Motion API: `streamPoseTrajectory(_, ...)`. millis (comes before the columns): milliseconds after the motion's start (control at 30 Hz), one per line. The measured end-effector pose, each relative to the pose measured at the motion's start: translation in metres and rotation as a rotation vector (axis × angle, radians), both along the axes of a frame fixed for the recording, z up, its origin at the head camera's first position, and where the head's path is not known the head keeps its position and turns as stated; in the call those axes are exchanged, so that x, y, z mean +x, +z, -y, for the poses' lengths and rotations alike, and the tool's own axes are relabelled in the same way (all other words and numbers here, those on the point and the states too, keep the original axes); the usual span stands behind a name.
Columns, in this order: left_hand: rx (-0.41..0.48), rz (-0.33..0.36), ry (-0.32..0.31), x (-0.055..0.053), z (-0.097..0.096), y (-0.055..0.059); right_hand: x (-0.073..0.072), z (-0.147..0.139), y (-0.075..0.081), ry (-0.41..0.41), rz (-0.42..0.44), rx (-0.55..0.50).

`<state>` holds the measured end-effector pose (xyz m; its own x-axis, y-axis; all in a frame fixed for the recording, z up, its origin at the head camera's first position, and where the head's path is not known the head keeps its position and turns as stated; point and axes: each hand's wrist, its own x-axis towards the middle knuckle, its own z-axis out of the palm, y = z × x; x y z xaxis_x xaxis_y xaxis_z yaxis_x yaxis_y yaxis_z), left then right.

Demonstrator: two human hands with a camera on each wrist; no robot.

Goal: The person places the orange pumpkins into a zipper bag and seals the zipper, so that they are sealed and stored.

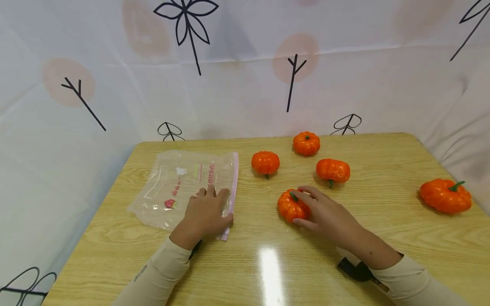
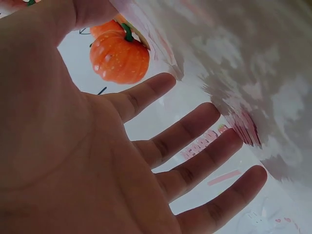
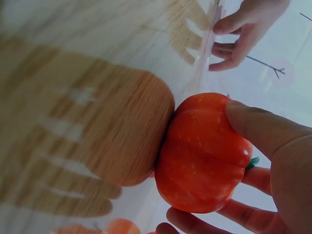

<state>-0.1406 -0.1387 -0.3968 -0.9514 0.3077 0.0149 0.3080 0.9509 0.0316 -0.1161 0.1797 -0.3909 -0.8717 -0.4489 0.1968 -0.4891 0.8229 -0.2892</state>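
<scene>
A clear plastic zip bag [image 1: 199,170] with a lilac zip edge and pink print lies flat at the left of the table. Over its zip side is my left hand [image 1: 208,212], fingers spread and nearly straight in the left wrist view [image 2: 161,141]. My right hand [image 1: 329,216] holds a small orange toy pumpkin [image 1: 292,206] with a green stem, just right of the table's middle. In the right wrist view the thumb lies on one side of this pumpkin [image 3: 202,156] and the fingers reach round the other; its base is on the tabletop.
Behind the held pumpkin are three more pumpkins: one [image 1: 266,163] near the bag, one [image 1: 306,143] by the back edge, one [image 1: 333,171] to the right. Another pumpkin [image 1: 445,196] sits at the table's right edge. A patterned white cloth [image 1: 245,85] hangs behind the wooden table [image 1: 245,263].
</scene>
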Motion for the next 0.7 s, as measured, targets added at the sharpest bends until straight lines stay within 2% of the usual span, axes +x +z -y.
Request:
streamPoseTrajectory(433,-0.046,-0.074,-0.031,-0.0028,0.0012,-0.0019,-0.0022,-0.0004,-0.0031,-0.009,0.016,0.008)
streamPoseTrajectory(700,-0.002,-0.074,-0.015,-0.0027,0.0002,0.0012,-0.0015,-0.0003,-0.0025,-0.011,0.017,0.006)
